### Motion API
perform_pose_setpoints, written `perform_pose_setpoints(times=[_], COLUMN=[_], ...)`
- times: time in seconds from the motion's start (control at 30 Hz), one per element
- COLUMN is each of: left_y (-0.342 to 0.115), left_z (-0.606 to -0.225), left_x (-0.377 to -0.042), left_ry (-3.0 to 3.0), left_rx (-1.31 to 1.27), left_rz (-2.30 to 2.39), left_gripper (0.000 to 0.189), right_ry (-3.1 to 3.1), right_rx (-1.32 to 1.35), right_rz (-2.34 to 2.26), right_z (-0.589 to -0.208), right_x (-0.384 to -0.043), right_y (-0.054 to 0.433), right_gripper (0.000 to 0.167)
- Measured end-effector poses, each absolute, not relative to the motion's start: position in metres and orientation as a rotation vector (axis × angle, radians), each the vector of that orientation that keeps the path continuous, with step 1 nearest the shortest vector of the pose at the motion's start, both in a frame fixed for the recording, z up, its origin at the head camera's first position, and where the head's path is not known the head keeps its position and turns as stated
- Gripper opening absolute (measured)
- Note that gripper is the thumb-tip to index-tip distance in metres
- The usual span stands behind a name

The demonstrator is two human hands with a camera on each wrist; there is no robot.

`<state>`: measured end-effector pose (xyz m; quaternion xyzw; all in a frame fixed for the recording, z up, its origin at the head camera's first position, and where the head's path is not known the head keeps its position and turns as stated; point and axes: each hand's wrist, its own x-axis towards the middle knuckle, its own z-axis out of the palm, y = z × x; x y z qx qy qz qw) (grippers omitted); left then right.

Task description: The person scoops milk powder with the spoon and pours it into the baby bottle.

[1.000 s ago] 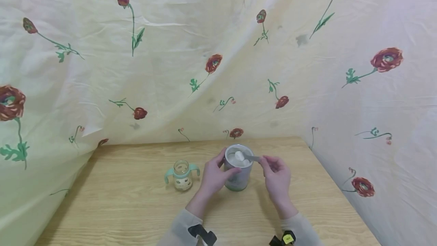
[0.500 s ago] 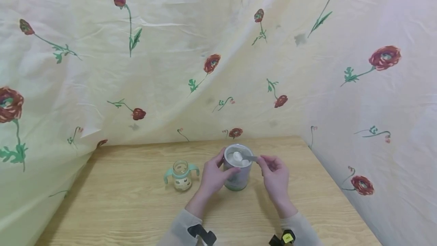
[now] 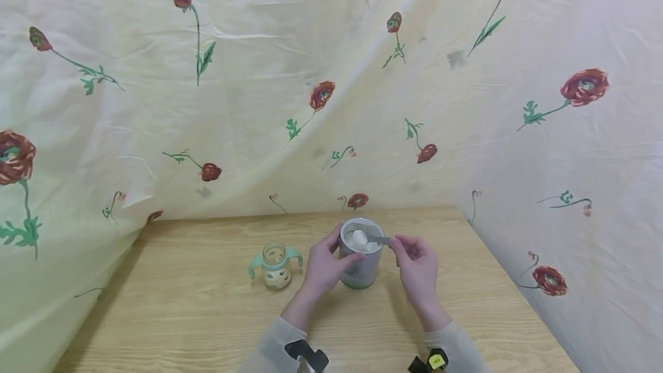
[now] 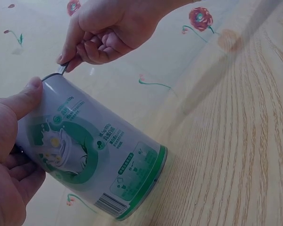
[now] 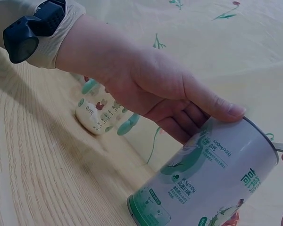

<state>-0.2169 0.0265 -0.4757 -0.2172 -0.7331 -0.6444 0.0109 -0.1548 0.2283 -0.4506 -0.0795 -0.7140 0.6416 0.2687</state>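
Note:
A white and green milk powder can [image 3: 362, 272] stands uncovered on the wooden table, pale powder showing inside its rim. My left hand [image 3: 324, 266] grips the can round its left side, thumb near the rim in the left wrist view. Between thumb and fingers my right hand [image 3: 418, 266] pinches the handle of a scoop [image 3: 380, 239]. The scoop's bowl, filled with white powder, is over the can's opening. Left of the can is a baby bottle [image 3: 277, 274] without a lid, with two mint-green handles, upright on the table.
Behind the wooden table [image 3: 197, 304] and along its sides hangs a pale cloth [image 3: 248, 102] printed with red flowers. The baby bottle [image 5: 96, 113] also shows behind the left wrist in the right wrist view.
The filled scoop has shifted very slightly left over the can's opening from a second ago. Both hands keep their hold; the bottle stays put.

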Motion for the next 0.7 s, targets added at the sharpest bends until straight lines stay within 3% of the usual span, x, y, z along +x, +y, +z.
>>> perform_pose_setpoints(times=[0.7], left_y=[0.0234], left_z=[-0.4694], left_x=[-0.2155], left_ry=[-2.284], left_rx=[-0.684], left_rz=[-2.016], left_gripper=[0.090], right_ry=[-1.820], right_rx=[-0.355], right_rz=[1.987], right_z=[-0.4467], right_x=[-0.1565], right_y=[0.2288], right_gripper=[0.023])
